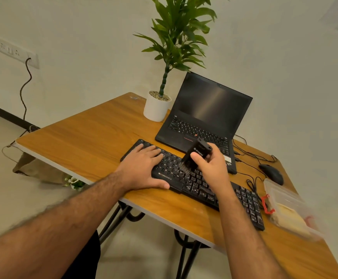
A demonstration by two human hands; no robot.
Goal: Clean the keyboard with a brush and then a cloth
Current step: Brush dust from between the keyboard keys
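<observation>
A black keyboard (244, 200) lies slantwise on the wooden table (87, 141). My left hand (142, 168) rests flat on its left end, fingers straight across the keys and thumb along the front edge. My right hand (210, 164) grips a black brush (194, 156) by its blocky handle. The bristles point down and touch the keys near the keyboard's middle. A yellowish cloth (288, 216) lies inside a clear plastic box at the right.
An open black laptop (204, 115) stands behind the keyboard, with a potted plant (158, 105) to its left. A black mouse (271, 174) and cables lie at the right. The clear box (274, 190) has a red latch. The table's near edge runs diagonally.
</observation>
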